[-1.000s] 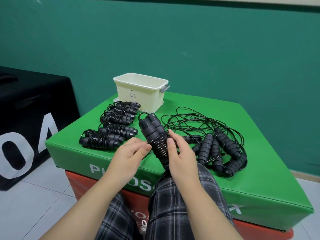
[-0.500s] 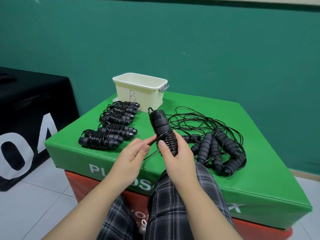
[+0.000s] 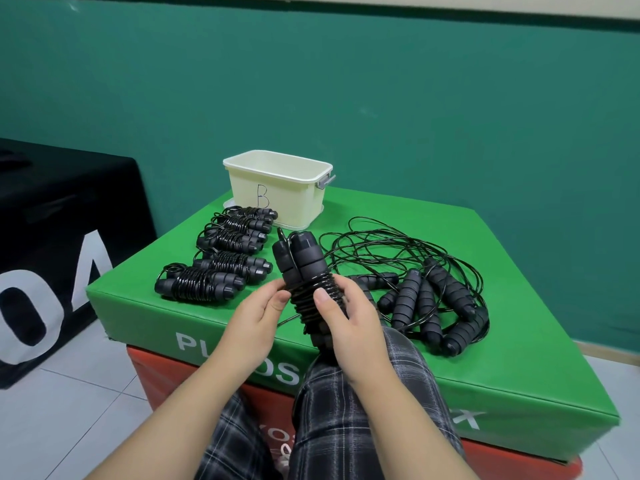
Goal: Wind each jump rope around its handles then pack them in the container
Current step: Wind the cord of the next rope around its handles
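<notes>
My right hand (image 3: pixel 351 318) grips a pair of black jump-rope handles (image 3: pixel 300 261) held upright side by side, with black cord coiled round their middle. My left hand (image 3: pixel 254 315) pinches the cord at the left side of the coil. Several wound jump ropes (image 3: pixel 207 284) lie in a row on the green mat to the left. A heap of unwound ropes and handles (image 3: pixel 429 299) lies to the right, cords loose. The cream container (image 3: pixel 277 188) marked "B" stands at the back, its inside hidden.
Everything rests on a green padded block (image 3: pixel 502 375) stacked on a red one. A black box with white letters (image 3: pixel 52 244) stands on the left. White tiled floor lies below, a green wall behind. My legs in plaid trousers (image 3: pixel 346 410) are against the block's front.
The handle pair has turned in my right hand and now shows both handles side by side. My left hand has carried the cord round to the coil's left side.
</notes>
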The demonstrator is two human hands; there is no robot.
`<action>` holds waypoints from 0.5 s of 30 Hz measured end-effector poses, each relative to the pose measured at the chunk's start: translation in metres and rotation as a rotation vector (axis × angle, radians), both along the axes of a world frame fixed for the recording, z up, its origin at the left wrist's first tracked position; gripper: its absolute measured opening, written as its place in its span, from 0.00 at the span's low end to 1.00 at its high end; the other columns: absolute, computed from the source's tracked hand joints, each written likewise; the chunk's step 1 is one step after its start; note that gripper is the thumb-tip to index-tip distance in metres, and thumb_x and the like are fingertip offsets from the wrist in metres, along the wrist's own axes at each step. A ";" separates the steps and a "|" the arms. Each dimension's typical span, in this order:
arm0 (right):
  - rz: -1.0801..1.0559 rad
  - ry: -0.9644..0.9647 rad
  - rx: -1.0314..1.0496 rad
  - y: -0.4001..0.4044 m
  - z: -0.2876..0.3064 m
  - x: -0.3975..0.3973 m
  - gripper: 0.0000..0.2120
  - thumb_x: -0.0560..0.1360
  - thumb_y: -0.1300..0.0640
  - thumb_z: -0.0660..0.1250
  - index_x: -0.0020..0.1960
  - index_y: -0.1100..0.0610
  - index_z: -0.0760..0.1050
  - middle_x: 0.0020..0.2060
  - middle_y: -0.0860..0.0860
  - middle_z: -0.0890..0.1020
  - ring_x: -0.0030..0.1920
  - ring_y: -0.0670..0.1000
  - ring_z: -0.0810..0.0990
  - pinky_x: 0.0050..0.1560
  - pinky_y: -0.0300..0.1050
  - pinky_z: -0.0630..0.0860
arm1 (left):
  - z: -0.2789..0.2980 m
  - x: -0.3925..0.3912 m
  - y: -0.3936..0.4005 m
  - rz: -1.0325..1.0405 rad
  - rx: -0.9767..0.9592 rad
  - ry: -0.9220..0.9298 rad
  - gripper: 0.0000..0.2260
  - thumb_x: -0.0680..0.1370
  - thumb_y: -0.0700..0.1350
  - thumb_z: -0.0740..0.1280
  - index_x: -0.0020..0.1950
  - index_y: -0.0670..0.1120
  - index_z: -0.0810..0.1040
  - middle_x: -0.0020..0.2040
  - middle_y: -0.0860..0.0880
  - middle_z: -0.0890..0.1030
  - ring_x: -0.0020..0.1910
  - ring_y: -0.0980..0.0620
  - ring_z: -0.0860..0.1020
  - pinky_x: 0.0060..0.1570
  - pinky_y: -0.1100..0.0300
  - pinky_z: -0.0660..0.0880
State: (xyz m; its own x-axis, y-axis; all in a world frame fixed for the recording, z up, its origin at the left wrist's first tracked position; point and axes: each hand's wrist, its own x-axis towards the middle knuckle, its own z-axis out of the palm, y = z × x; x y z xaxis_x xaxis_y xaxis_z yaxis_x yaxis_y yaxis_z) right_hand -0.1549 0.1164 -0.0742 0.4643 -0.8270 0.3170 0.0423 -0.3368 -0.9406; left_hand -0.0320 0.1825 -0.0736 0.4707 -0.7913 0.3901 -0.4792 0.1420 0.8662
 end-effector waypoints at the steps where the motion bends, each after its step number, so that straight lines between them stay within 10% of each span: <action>1: 0.013 -0.016 0.023 -0.001 0.001 -0.001 0.16 0.67 0.36 0.65 0.53 0.38 0.75 0.48 0.40 0.83 0.51 0.46 0.81 0.55 0.59 0.77 | 0.003 -0.002 0.001 -0.036 -0.003 0.028 0.14 0.73 0.58 0.54 0.52 0.55 0.74 0.40 0.51 0.79 0.43 0.56 0.78 0.41 0.60 0.73; 8: -0.122 -0.016 -0.153 -0.003 0.001 -0.002 0.14 0.71 0.39 0.61 0.56 0.37 0.72 0.53 0.42 0.76 0.55 0.42 0.77 0.57 0.41 0.74 | 0.002 0.003 0.004 0.007 -0.151 -0.022 0.17 0.75 0.56 0.64 0.25 0.61 0.74 0.30 0.59 0.72 0.31 0.61 0.69 0.33 0.71 0.63; 15: -0.216 0.005 -0.281 -0.007 0.002 -0.004 0.08 0.77 0.53 0.63 0.53 0.42 0.75 0.50 0.41 0.76 0.53 0.40 0.75 0.56 0.32 0.69 | 0.006 0.006 0.008 0.026 -0.167 -0.033 0.06 0.69 0.50 0.68 0.34 0.61 0.81 0.32 0.57 0.76 0.34 0.62 0.73 0.36 0.71 0.67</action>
State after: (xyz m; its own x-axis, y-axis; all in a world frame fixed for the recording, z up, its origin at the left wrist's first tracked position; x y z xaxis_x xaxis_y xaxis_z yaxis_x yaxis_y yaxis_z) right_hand -0.1588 0.1097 -0.0723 0.2904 -0.7870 0.5444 -0.0624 -0.5832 -0.8099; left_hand -0.0260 0.1909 -0.0673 0.4748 -0.7024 0.5303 -0.5119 0.2697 0.8156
